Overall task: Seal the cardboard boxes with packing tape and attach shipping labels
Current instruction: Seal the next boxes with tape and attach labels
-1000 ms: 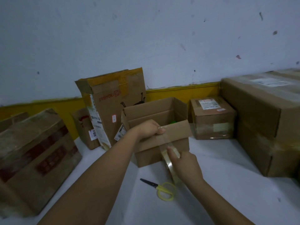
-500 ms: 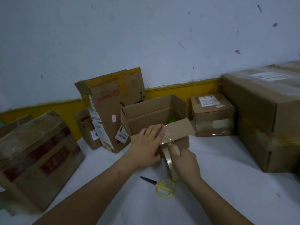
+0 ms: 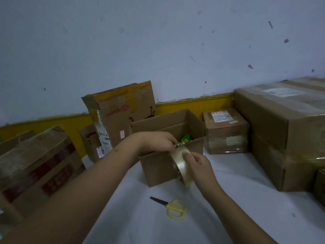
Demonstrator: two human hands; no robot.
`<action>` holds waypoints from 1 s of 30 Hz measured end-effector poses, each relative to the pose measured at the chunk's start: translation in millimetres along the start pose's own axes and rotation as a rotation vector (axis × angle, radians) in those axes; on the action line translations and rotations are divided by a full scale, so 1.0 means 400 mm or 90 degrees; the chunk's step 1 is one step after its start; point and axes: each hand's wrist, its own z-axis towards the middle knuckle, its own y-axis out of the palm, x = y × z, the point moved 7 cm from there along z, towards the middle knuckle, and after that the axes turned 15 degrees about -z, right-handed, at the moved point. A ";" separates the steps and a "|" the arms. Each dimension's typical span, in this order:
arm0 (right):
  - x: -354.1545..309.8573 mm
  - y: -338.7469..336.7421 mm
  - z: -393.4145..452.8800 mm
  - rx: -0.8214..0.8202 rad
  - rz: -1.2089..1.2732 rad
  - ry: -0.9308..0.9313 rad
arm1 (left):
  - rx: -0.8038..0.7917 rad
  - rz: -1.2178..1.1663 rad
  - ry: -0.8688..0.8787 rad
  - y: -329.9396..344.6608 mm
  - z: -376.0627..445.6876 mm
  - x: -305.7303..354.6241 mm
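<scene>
Right now the roll of clear packing tape (image 3: 182,167) is sitting upright against the near wall of the open cardboard box (image 3: 158,170), at its top edge. The right hand (image 3: 198,166) is gripping the roll, thumb pressing on its outer face. The left hand (image 3: 158,141) is pinching the tape's loose end at the box rim. Something green (image 3: 186,138) is lying inside the box. Yellow-handled scissors (image 3: 171,206) are resting on the white tabletop (image 3: 228,208), near the box. Sealed, labelled boxes (image 3: 226,131) are standing around.

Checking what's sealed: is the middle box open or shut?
Open: the middle box has raised flaps, and green contents show inside.
</scene>
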 end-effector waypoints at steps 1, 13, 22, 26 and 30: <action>-0.003 0.000 0.005 -0.014 0.005 0.002 | -0.027 -0.061 0.006 -0.002 -0.004 0.009; -0.002 -0.016 0.020 -0.038 -0.030 0.004 | 0.105 -0.043 0.015 -0.068 0.025 -0.016; 0.038 -0.033 0.045 0.022 -0.268 0.113 | 0.102 0.041 -0.050 -0.064 0.084 -0.049; 0.047 -0.011 0.061 -0.002 -0.384 0.107 | 0.152 -0.024 -0.069 -0.028 0.097 -0.096; 0.031 0.007 0.093 -0.062 -0.397 0.118 | 0.183 -0.067 -0.062 -0.009 0.115 -0.135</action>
